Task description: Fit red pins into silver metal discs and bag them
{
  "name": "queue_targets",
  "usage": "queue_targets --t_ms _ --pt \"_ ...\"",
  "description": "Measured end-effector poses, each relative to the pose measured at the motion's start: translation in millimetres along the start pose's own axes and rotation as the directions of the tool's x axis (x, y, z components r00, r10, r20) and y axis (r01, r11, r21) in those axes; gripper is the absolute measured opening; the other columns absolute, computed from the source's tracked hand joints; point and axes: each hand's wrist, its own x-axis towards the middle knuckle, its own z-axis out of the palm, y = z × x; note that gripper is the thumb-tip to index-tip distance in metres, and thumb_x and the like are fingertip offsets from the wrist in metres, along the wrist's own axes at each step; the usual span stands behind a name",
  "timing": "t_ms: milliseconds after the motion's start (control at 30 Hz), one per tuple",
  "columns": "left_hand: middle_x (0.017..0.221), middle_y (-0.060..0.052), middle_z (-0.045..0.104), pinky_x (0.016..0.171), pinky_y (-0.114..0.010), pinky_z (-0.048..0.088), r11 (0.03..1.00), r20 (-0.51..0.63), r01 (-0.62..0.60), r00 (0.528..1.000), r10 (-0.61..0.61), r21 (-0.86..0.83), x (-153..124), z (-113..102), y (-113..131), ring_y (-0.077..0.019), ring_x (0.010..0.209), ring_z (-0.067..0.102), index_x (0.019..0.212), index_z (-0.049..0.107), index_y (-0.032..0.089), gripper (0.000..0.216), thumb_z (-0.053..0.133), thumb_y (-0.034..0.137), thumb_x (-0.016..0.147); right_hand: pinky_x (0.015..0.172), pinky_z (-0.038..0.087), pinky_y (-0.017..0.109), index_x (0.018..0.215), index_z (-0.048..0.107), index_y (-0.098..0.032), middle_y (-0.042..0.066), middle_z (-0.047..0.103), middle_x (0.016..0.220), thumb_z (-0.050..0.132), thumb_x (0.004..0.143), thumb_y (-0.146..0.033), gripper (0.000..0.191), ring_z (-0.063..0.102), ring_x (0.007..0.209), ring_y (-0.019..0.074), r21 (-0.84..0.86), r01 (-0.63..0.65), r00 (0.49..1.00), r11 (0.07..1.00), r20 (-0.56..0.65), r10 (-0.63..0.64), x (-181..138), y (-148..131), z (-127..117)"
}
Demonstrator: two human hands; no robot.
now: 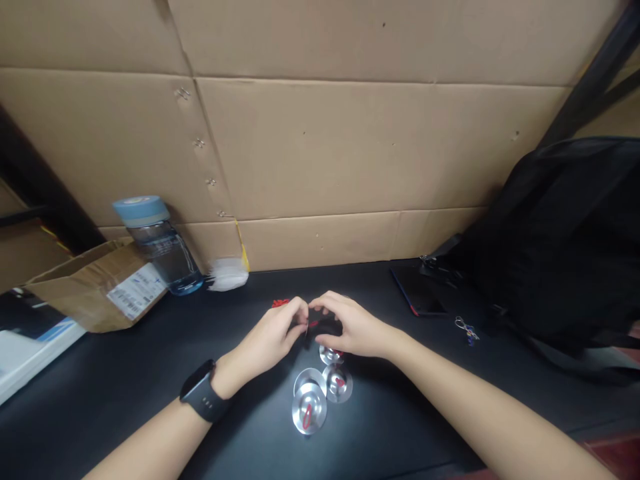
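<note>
My left hand point(280, 333), with a dark watch point(205, 390) on its wrist, pinches a thin finger cymbal point(307, 331) between thumb and fingers. The cymbal is turned nearly edge-on, and a bit of red cord point(313, 323) shows on its right side. Curved around that side is my right hand point(350, 323), thumb and fingers apart, its index fingertip close to the left fingers. Below the hands lie several silver finger cymbals with red loops, the nearest cymbal point(317, 417) overlapping another. One cymbal point(330, 355) is partly covered by my right hand. Red cords point(280, 303) lie behind my left hand.
Left on the black table stand a water bottle point(167, 250), a brown paper bag point(95, 287) and a white bundle point(227, 274). To the right lie a dark phone point(417, 291), a small trinket point(467, 331) and a black backpack point(560, 247). A cardboard wall point(325, 153) rises behind.
</note>
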Motion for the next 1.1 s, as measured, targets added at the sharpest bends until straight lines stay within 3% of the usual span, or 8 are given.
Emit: queue_targets --t_ms 100,200,400,467,600,800,933,1100 --pt "0.094 0.001 0.064 0.083 -0.028 0.051 0.984 -0.085 -0.002 0.996 -0.013 -0.176 1.4 -0.2 2.5 -0.0149 0.089 0.066 0.099 0.050 0.023 0.013 0.057 0.012 0.095 0.085 0.054 0.033 0.127 0.061 -0.024 0.006 0.069 0.115 0.086 0.077 -0.031 0.057 0.066 0.100 0.0208 0.116 0.004 0.999 0.993 -0.049 0.002 1.8 -0.7 5.0" --pt "0.098 0.000 0.063 0.088 -0.031 0.055 0.947 -0.123 -0.005 0.992 -0.036 -0.320 0.8 1.3 4.3 -0.0168 0.096 0.069 0.102 0.049 0.023 0.013 0.059 0.017 0.096 0.080 0.054 0.030 0.122 0.065 -0.024 0.005 0.071 0.111 0.085 0.078 -0.031 0.049 0.068 0.093 0.0186 0.201 -0.007 0.993 0.980 -0.115 0.031 3.0 -3.0 7.6" --pt "0.096 -0.001 0.061 0.088 -0.031 0.056 0.922 -0.117 -0.034 0.993 -0.013 -0.387 -1.3 3.5 8.6 -0.0168 0.094 0.068 0.098 0.050 0.021 0.011 0.060 0.018 0.095 0.075 0.055 0.027 0.120 0.066 -0.025 0.003 0.073 0.109 0.086 0.075 -0.031 0.049 0.070 0.089 0.0168 0.292 -0.013 0.988 0.956 -0.142 0.056 2.8 -7.9 8.0" --pt "0.092 -0.001 0.061 0.083 -0.029 0.055 0.944 -0.113 -0.043 0.994 0.006 -0.328 -1.3 2.7 10.3 -0.0154 0.089 0.067 0.096 0.052 0.021 0.010 0.061 0.016 0.094 0.077 0.054 0.027 0.120 0.065 -0.025 0.001 0.074 0.105 0.083 0.074 -0.024 0.049 0.070 0.087 0.0163 0.259 -0.003 0.987 0.966 -0.152 0.044 2.0 -9.9 9.4" --pt "0.086 0.001 0.063 0.073 -0.025 0.049 0.997 -0.149 -0.063 0.987 0.054 -0.054 0.4 -2.9 8.0 -0.0125 0.076 0.061 0.093 0.056 0.021 0.005 0.059 0.017 0.095 0.076 0.053 0.025 0.118 0.064 -0.024 -0.001 0.073 0.100 0.079 0.068 -0.016 0.052 0.068 0.084 0.0151 0.188 0.007 0.976 0.982 -0.213 0.034 2.3 -7.9 10.0" --pt "0.090 0.001 0.066 0.075 -0.026 0.047 0.978 -0.193 -0.005 0.980 0.046 0.207 3.2 -25.4 -18.9 -0.0142 0.079 0.063 0.093 0.057 0.022 0.005 0.056 0.020 0.097 0.082 0.052 0.030 0.114 0.068 -0.021 0.004 0.071 0.102 0.075 0.070 -0.017 0.044 0.066 0.086 0.0179 -0.032 -0.110 0.939 0.993 -0.331 0.093 6.1 21.4 -14.5" --pt "0.093 0.000 0.069 0.078 -0.028 0.048 0.953 -0.186 0.032 0.982 0.026 0.302 2.9 -38.1 -37.1 -0.0164 0.083 0.064 0.095 0.058 0.023 0.003 0.056 0.023 0.097 0.087 0.050 0.034 0.107 0.074 -0.019 0.007 0.074 0.101 0.076 0.071 -0.019 0.035 0.068 0.091 0.0218 -0.185 -0.190 0.968 0.964 -0.200 0.152 4.4 41.4 -33.5" --pt "0.095 -0.001 0.071 0.079 -0.029 0.049 0.937 -0.193 0.031 0.980 0.040 0.348 2.4 -39.0 -45.1 -0.0179 0.085 0.066 0.099 0.060 0.023 0.005 0.056 0.023 0.097 0.079 0.051 0.030 0.104 0.078 -0.020 0.005 0.077 0.095 0.076 0.075 -0.020 0.029 0.070 0.083 0.0197 -0.111 -0.227 0.974 0.968 -0.006 0.227 1.1 50.3 -36.8"
